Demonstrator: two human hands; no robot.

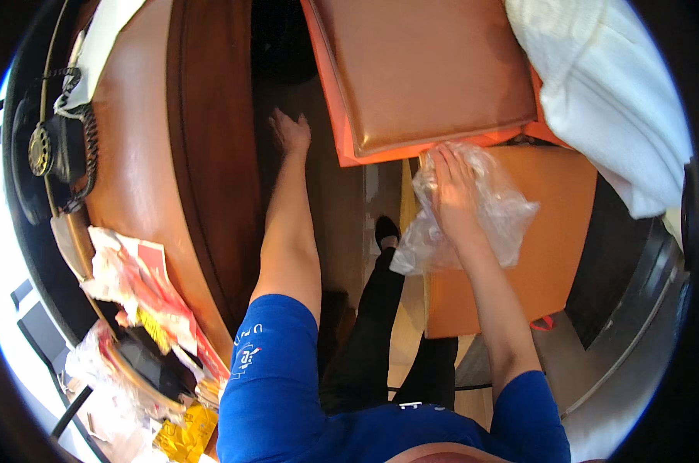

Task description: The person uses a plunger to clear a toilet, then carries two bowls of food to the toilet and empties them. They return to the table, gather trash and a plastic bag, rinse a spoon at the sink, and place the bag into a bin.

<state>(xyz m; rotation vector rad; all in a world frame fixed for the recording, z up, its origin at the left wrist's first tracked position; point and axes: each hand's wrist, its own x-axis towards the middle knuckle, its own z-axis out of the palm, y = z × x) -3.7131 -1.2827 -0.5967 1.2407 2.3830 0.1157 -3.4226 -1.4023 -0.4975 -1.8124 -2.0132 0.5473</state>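
Note:
My right hand [454, 188] is on a crumpled clear plastic bag [503, 211], with the film bunched around its fingers. The bag drapes over the top of an orange-brown box-like piece [517, 289], close to the corner of a brown leather-like cushion [436, 69]. Bright orange material [333, 121] shows along the cushion's edges. My left hand [291, 132] reaches out over the dark gap beside the wooden desk, fingers apart and nothing in them. Where the right fingertips meet the film is partly hidden by the hand itself.
Along the left runs a curved wooden desk [135, 144] with a black rotary telephone [60, 150], crumpled packaging [146, 283] and a yellow packet [187, 431]. White cloth [604, 92] hangs at the upper right. My shoe [387, 228] stands on the floor below.

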